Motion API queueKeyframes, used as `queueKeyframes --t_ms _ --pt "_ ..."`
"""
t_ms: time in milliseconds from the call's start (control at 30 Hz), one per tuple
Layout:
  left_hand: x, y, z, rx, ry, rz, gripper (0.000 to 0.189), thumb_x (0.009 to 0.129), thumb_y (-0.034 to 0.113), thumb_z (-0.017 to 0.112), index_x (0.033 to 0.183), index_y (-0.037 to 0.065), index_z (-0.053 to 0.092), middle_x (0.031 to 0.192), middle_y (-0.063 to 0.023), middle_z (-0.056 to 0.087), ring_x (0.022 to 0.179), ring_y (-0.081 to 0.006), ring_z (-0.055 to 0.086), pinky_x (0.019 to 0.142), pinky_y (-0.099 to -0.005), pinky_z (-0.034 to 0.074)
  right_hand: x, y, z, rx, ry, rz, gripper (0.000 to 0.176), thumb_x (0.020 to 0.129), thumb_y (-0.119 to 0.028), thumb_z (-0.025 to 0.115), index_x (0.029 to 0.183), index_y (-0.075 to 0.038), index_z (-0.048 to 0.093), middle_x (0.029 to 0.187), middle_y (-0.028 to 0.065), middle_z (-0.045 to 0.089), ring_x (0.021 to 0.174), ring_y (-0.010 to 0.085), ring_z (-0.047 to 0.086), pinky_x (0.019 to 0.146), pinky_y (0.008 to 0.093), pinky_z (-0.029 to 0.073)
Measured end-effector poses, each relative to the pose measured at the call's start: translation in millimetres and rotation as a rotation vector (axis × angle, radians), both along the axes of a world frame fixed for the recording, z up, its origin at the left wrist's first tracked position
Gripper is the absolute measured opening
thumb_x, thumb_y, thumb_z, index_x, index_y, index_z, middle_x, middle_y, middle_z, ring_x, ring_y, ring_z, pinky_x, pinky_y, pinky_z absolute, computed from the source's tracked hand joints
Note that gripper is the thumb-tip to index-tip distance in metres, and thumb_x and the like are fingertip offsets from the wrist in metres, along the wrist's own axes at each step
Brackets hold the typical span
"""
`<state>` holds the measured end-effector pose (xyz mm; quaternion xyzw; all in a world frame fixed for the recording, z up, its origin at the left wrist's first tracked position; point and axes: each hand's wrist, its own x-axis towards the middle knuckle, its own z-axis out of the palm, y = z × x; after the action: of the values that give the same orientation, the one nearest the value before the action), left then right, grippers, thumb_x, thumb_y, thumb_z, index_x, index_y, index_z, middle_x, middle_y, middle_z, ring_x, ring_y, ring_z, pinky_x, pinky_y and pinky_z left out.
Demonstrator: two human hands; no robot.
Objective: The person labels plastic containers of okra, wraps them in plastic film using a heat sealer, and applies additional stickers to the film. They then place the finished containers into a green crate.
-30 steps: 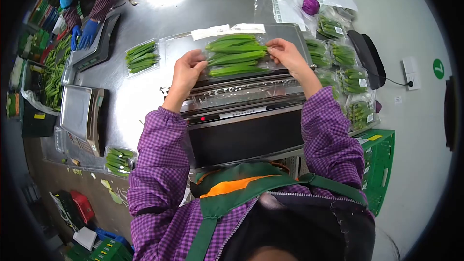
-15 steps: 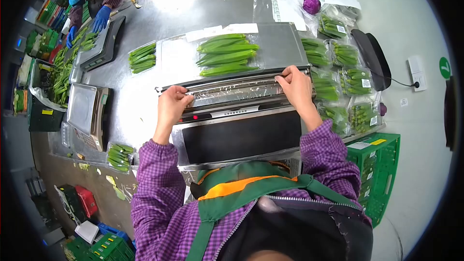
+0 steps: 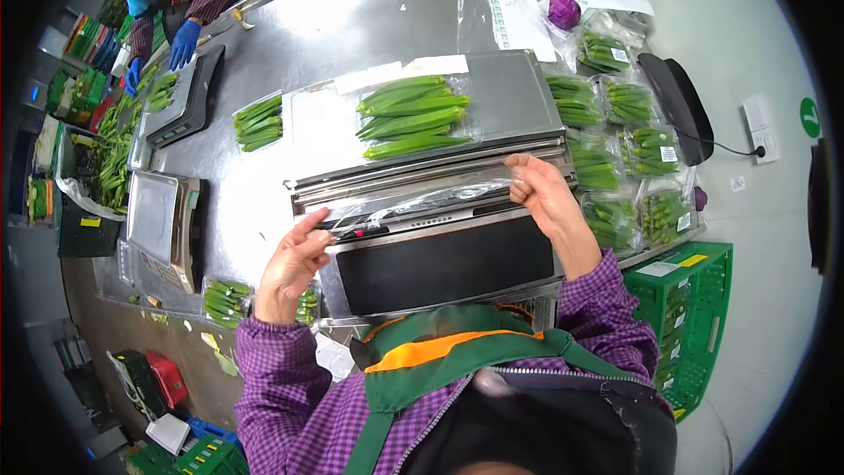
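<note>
Film-handling step: both hands spanned clear film [image 3: 440, 197] above the wrapping machine [image 3: 448, 266]. The left hand [image 3: 294, 262] and right hand [image 3: 549, 200] pinched opposite ends. The okra bundle [image 3: 411, 114] lay beyond, on the metal platform [image 3: 510, 92]. Further film movement called for even tension.

Produce-packing workroom: metal worktable [image 3: 343, 22] is holding scales [image 3: 154, 215] and wrapped green pods [image 3: 413, 114]. Green crates [image 3: 681, 334] are standing nearby, apparently containing more packs.

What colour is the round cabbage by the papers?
Purple, clearest in the head view.
</note>
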<state>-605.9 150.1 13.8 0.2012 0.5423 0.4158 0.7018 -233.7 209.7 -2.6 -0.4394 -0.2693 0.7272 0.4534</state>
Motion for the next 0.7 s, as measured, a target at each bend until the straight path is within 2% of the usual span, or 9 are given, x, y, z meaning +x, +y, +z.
queueKeyframes --t_ms 67,133,200,333,400,533,600,667,700 --pt "2.9 4.6 -1.6 -0.084 -0.195 0.004 0.047 0.081 0.006 0.063 0.125 -0.001 0.047 0.072 0.0041 0.049 0.058 -0.0027 0.039 0.052 -0.0182 0.033 -4.8 6.2 8.7 -0.013 0.079 -0.002 0.013 0.089 -0.006 0.05 0.099 0.0 0.056 0.061 -0.006 0.034 0.055 0.0057 0.032 0.053 0.0212 0.029" --pt "4.4 24.3 -1.5 0.058 -0.7 -0.116 0.045 0.082 0.009 0.064 0.122 0.0 0.048 0.08 0.0032 0.05 0.058 -0.0029 0.037 0.056 -0.0179 0.035 -9.4 18.3 19.6 0.176 0.233 -0.015 0.015 0.09 -0.007 0.047 0.099 0.001 0.056 0.06 -0.0056 0.032 0.054 0.0058 0.03 0.052 0.021 0.027" --pt "3.2 41.0 13.1 0.267 -0.66 -0.052 0.028 0.086 0.013 0.06 0.11 0.001 0.054 0.081 0.0039 0.045 0.057 -0.0029 0.034 0.056 -0.0187 0.035 -15.2 32.7 37.8 0.269 0.273 -0.008 0.019 0.091 -0.009 0.045 0.102 0.003 0.056 0.059 -0.0051 0.033 0.053 0.0061 0.028 0.051 0.0221 0.024" --pt "5.6 107.0 53.5 0.659 -0.98 0.046 0.019 0.092 0.008 0.05 0.108 0.004 0.058 0.093 -0.0006 0.053 0.058 -0.0053 0.039 0.056 -0.02 0.042 -26.4 80.1 91.5 0.693 0.366 0.002 0.028 0.091 -0.009 0.045 0.113 0.006 0.053 0.069 0.0046 0.056 0.072 0.0166 0.054 0.071 0.0289 0.044" --pt "34.4 153.8 68.7 0.825 -0.315 0.422 0.019 0.093 0.007 0.048 0.105 0.005 0.062 0.099 -0.0051 0.059 0.069 -0.0103 0.052 0.068 -0.026 0.048 -49.3 119.8 102.5 0.765 0.087 -0.151 0.028 0.092 -0.011 0.045 0.114 0.004 0.055 0.092 0.0123 0.065 0.096 0.022 0.059 0.089 0.0323 0.044" --pt "29.3 239.7 -68.5 1.166 1.237 -0.058 0.02 0.091 0.011 0.05 0.097 -0.002 0.062 0.101 -0.0171 0.065 0.091 -0.0237 0.062 0.082 -0.031 0.047 -56.0 204.8 -3.8 0.939 -0.824 0.065 0.03 0.093 -0.018 0.046 0.111 0.003 0.057 0.106 0.0122 0.065 0.096 0.0188 0.061 0.084 0.0321 0.047" --pt "48.4 227.4 -47.7 1.073 1.336 -0.234 0.022 0.089 0.013 0.051 0.097 -0.005 0.061 0.103 -0.0193 0.063 0.09 -0.0267 0.062 0.082 -0.0327 0.047 -53.9 191.4 -6.8 0.862 -0.998 0.171 0.033 0.092 -0.022 0.049 0.113 0.002 0.056 0.104 0.0139 0.065 0.092 0.0198 0.062 0.081 0.0318 0.048" --pt "45.3 214.8 -42.6 0.953 1.226 -0.289 0.023 0.092 0.016 0.047 0.099 -0.002 0.061 0.089 -0.011 0.065 0.081 -0.0203 0.06 0.072 -0.0338 0.045 -50.9 180.4 -5.1 0.759 -1.162 0.295 0.037 0.091 -0.026 0.052 0.114 0.002 0.055 0.103 0.0156 0.065 0.088 0.0207 0.063 0.078 0.0316 0.048" --pt "44.4 205.3 -38.6 0.769 0.921 -0.246 0.027 0.094 0.021 0.046 0.099 -0.001 0.061 0.084 -0.0072 0.062 0.075 -0.0158 0.055 0.068 -0.0297 0.043 -47.9 175.0 0.5 0.602 -1.024 0.292 0.041 0.09 -0.03 0.053 0.115 0.002 0.054 0.1 0.0155 0.065 0.086 0.0202 0.063 0.075 0.031 0.048"
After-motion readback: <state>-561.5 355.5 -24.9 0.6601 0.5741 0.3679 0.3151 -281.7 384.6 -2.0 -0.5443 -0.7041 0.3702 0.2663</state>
